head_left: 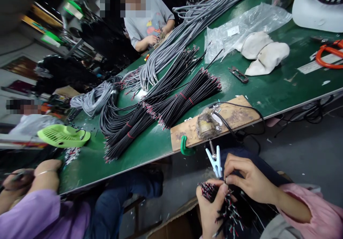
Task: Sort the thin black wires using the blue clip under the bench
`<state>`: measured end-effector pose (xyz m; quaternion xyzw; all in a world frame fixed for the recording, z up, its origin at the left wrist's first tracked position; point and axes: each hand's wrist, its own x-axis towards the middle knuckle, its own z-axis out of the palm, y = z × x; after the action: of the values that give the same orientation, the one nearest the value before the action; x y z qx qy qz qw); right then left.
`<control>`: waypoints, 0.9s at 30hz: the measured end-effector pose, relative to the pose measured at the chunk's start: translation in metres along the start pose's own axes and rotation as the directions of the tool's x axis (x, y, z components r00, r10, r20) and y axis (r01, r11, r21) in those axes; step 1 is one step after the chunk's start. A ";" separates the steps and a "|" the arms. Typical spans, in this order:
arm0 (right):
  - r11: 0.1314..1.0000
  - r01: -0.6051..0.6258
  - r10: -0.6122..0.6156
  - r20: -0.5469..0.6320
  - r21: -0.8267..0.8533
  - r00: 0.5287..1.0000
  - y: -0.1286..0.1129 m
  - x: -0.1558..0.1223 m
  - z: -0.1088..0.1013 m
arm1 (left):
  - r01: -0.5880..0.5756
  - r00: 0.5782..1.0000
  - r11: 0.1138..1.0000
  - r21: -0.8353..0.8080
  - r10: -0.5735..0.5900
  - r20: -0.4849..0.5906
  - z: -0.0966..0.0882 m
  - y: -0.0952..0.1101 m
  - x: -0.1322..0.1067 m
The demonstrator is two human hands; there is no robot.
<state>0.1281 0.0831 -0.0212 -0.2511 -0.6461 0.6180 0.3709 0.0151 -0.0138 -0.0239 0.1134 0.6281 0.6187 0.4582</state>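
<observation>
My left hand [210, 210] is wrapped round a bunch of thin black cables [227, 214] with red and white wire ends, held below the table edge. Thumb and forefinger of my right hand [248, 178] pinch one cable end beside the left thumb. Just above the hands hangs a light blue clothes peg [215, 162], by a metal rod [211, 146] that juts from a wrapped lump [207, 124] on a wooden board [235, 110]. The far ends of the held cables are out of sight.
Tied bundles of black cable [184, 97] and long grey cables [171, 49] cover the green table [150, 149]. A green clamp [184, 146], snips [238, 75], white gloves [264, 53], orange-handled scissors [325, 56] and a fan [316, 6] are nearby. Co-workers sit at left [40, 210] and opposite [150, 20].
</observation>
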 end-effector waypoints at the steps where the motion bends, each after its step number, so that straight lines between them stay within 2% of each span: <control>1: 1.000 -0.009 0.008 0.013 0.019 1.000 -0.001 0.002 0.000 | -0.014 1.000 1.000 -0.020 0.014 0.003 0.001 0.003 0.000; 3: 0.996 -0.039 0.038 0.009 0.083 0.999 -0.003 0.008 -0.001 | -0.094 0.995 0.994 -0.055 0.096 0.031 0.002 0.010 -0.001; 6: 0.961 -0.119 0.120 0.010 0.251 0.993 -0.005 0.021 -0.001 | -0.240 0.962 0.969 -0.062 0.246 0.119 0.004 0.022 -0.002; 8: 0.908 -0.171 0.153 0.078 0.382 0.985 -0.007 0.030 0.002 | -0.299 0.941 0.953 -0.057 0.304 0.151 0.006 0.030 -0.002; 11: 0.795 -0.245 0.168 0.185 0.556 0.968 -0.008 0.041 0.008 | -0.363 0.922 0.932 -0.009 0.361 0.142 0.007 0.037 0.003; 14: 0.698 -0.276 0.197 0.194 0.661 0.961 -0.012 0.046 0.013 | -0.420 0.901 0.905 0.069 0.406 0.150 0.009 0.039 0.009; 16: 0.663 -0.274 0.203 0.185 0.696 0.961 -0.014 0.048 0.014 | -0.429 0.896 0.900 0.077 0.412 0.168 0.011 0.038 0.013; 19: 0.622 -0.292 0.205 0.209 0.726 0.956 -0.013 0.047 0.014 | -0.383 0.913 0.924 0.025 0.374 0.166 0.014 0.036 0.015; 23: 0.585 -0.313 0.254 0.197 0.748 0.947 0.001 0.040 0.014 | -0.331 0.934 0.943 -0.016 0.330 0.138 0.015 0.032 0.014; 25: 0.594 -0.300 0.280 0.157 0.746 0.947 0.011 0.035 0.010 | -0.332 0.934 0.943 -0.028 0.333 0.132 0.014 0.031 0.013; 27: 0.645 -0.280 0.295 0.106 0.711 0.950 0.018 0.029 0.004 | -0.327 0.935 0.944 -0.048 0.331 0.130 0.013 0.029 0.012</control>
<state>0.1049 0.1053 -0.0334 -0.1915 -0.3012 0.8689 0.3429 0.0051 0.0090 -0.0007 0.2528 0.5596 0.6854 0.3914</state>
